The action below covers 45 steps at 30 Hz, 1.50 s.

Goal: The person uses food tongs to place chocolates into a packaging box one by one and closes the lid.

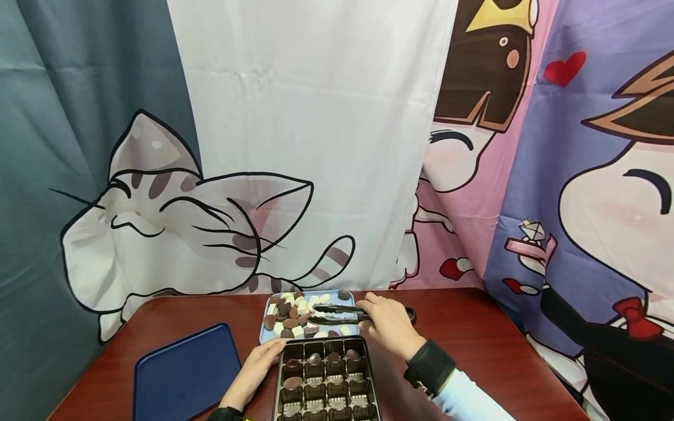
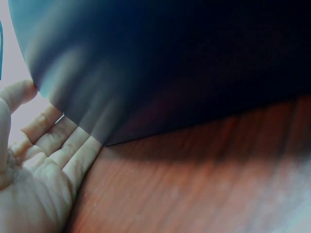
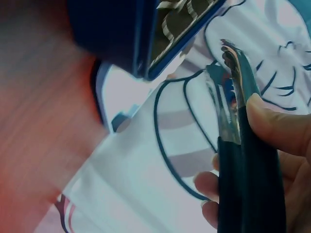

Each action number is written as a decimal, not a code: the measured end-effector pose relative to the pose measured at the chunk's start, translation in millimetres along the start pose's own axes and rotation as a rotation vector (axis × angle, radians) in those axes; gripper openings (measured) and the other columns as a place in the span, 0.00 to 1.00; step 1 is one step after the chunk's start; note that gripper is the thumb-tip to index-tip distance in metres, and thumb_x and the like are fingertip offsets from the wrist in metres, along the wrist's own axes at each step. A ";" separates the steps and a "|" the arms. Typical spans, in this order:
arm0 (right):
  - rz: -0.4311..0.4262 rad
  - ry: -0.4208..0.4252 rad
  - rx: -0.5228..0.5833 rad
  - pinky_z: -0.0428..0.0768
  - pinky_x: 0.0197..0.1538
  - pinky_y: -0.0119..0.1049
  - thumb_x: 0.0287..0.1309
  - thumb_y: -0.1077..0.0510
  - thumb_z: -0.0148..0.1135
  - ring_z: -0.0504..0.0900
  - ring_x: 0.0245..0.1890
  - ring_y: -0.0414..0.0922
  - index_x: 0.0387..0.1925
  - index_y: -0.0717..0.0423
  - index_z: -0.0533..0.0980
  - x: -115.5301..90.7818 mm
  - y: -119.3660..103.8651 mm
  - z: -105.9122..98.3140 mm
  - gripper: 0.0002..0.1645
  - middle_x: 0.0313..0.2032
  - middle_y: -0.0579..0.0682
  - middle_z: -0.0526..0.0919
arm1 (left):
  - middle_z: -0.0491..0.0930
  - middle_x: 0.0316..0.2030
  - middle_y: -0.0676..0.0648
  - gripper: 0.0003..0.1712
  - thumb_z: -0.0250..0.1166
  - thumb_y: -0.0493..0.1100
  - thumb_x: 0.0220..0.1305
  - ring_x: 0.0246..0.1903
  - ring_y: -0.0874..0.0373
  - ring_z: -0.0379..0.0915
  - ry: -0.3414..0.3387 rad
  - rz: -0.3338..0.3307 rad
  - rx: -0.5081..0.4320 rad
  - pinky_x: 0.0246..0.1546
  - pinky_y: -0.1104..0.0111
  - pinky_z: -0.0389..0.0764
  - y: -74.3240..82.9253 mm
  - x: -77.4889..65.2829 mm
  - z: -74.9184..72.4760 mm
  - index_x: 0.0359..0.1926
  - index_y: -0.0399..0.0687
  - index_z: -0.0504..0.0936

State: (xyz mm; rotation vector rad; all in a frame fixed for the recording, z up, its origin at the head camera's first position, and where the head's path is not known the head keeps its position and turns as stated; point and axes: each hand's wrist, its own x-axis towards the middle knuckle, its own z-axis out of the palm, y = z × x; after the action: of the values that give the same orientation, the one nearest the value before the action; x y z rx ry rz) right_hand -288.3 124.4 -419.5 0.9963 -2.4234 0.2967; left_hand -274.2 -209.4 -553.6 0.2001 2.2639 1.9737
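Hands are apart: in the head view, tongs (image 1: 339,309), long axis crosswise, tips leftward over chocolates (image 1: 284,310), are gripped by the right hand (image 1: 388,324); the black tray (image 1: 372,380), five compartments (image 1: 337,403) filled, other visible ones bare, is touched by the left hand (image 1: 255,369). At left wrist, straight fingers (image 2: 86,160) are shown; at right, clasped tongs.

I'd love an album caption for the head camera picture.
Right hand holding black tongs over a tray of chocolates, left hand touching the sectioned box.
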 end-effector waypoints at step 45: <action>-0.244 -0.110 -0.506 0.73 0.34 0.30 0.57 0.49 0.85 0.79 0.30 0.41 0.26 0.42 0.83 35.3 3.0 43.7 0.14 0.31 0.41 0.76 | 0.70 0.73 0.22 0.30 0.51 0.46 0.90 0.76 0.24 0.61 0.016 0.004 0.032 0.73 0.39 0.75 20.6 -11.4 8.3 0.72 0.19 0.73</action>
State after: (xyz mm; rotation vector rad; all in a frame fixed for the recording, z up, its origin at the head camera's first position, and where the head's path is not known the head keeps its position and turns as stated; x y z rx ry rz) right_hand -327.7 89.0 -438.3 1.0682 -2.2622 -0.4455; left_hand -261.2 -200.6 -534.2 0.1926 2.3083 1.9488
